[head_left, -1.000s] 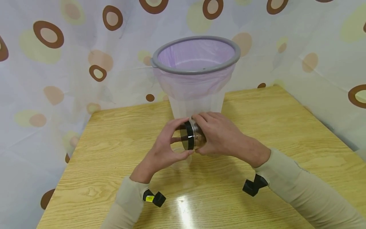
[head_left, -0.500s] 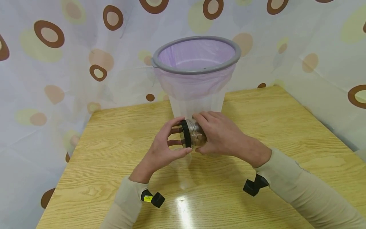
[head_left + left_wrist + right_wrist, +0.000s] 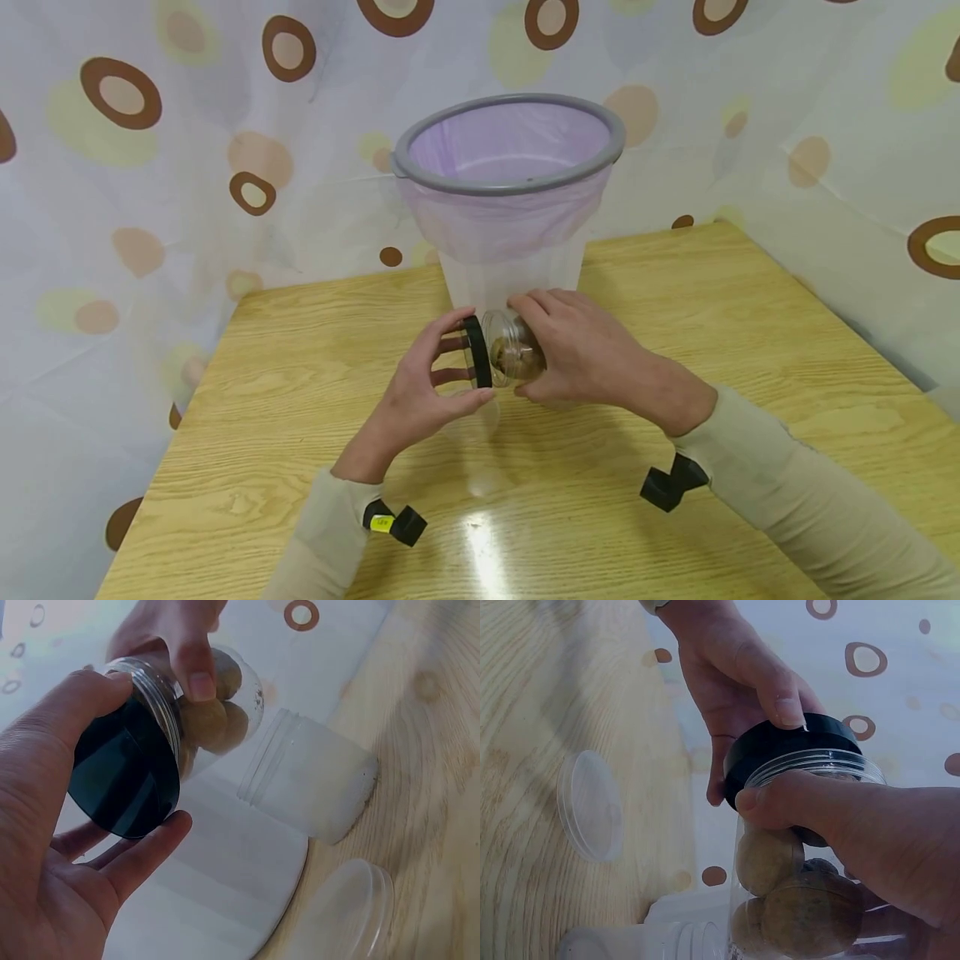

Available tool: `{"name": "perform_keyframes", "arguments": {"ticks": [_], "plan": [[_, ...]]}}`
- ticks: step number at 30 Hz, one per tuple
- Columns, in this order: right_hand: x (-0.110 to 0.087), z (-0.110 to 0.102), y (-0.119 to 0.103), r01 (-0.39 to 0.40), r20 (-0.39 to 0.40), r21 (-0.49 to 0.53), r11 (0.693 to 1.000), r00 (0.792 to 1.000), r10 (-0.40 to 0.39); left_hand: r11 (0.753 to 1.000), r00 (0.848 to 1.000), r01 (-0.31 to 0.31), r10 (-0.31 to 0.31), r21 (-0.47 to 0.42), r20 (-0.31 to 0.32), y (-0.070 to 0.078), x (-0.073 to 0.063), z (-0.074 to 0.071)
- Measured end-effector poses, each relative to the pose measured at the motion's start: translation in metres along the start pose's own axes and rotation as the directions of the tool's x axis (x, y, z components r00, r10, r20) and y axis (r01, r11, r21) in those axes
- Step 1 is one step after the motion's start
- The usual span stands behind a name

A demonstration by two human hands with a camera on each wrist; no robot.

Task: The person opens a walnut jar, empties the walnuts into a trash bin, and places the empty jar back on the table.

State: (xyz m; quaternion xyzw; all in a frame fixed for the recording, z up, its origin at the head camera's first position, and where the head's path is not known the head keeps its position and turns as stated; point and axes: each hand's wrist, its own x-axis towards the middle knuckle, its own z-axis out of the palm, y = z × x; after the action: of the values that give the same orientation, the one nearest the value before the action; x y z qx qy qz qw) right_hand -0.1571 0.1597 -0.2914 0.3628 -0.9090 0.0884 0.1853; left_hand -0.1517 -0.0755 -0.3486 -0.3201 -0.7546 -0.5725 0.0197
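In the head view, my left hand [image 3: 408,396] pinches a black screw lid [image 3: 477,352] by its rim, thumb below and fingers above. My right hand [image 3: 588,350] grips a clear plastic jar [image 3: 504,346], tipped on its side with its threaded mouth facing the lid. A narrow gap shows between lid and mouth. Inside the jar are several brown round nuts [image 3: 810,915] that look like walnuts, plain in the right wrist view. The left wrist view shows a frosted, threaded container [image 3: 307,780] without a lid and a translucent lid [image 3: 345,915], both on the table.
A tall white bin with a grey rim [image 3: 510,190] and purple liner stands just behind my hands. Wood-grain tabletop [image 3: 300,375] extends to both sides. Patterned cloth [image 3: 187,217] hangs behind the table and along its sides.
The black lid has come off the jar's mouth and moved slightly left with my left hand, baring the threads. My right hand and the jar have stayed nearly in place.
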Motion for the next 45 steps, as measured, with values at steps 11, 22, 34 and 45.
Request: {"name": "perform_keyframes", "arguments": {"ticks": [11,22,34,45], "plan": [[-0.001,-0.005,0.005,-0.005,-0.006,-0.005,1.0,1.0,0.005,0.998,0.999,0.04,-0.039,0.042,-0.038,-0.01,-0.009,-0.007],[-0.002,-0.011,0.008,-0.01,-0.007,-0.006,1.0,1.0,0.01,0.981,0.994,0.095,-0.085,0.167,-0.065,-0.02,-0.019,-0.021],[-0.004,-0.019,0.013,-0.021,-0.017,0.004,1.0,1.0,0.021,0.904,0.985,0.168,-0.139,0.393,-0.101,-0.03,-0.029,-0.037],[-0.005,-0.031,0.018,-0.035,-0.012,0.006,0.999,0.999,0.035,0.732,0.964,0.26,-0.236,0.63,-0.124,-0.039,-0.04,-0.047]]}}
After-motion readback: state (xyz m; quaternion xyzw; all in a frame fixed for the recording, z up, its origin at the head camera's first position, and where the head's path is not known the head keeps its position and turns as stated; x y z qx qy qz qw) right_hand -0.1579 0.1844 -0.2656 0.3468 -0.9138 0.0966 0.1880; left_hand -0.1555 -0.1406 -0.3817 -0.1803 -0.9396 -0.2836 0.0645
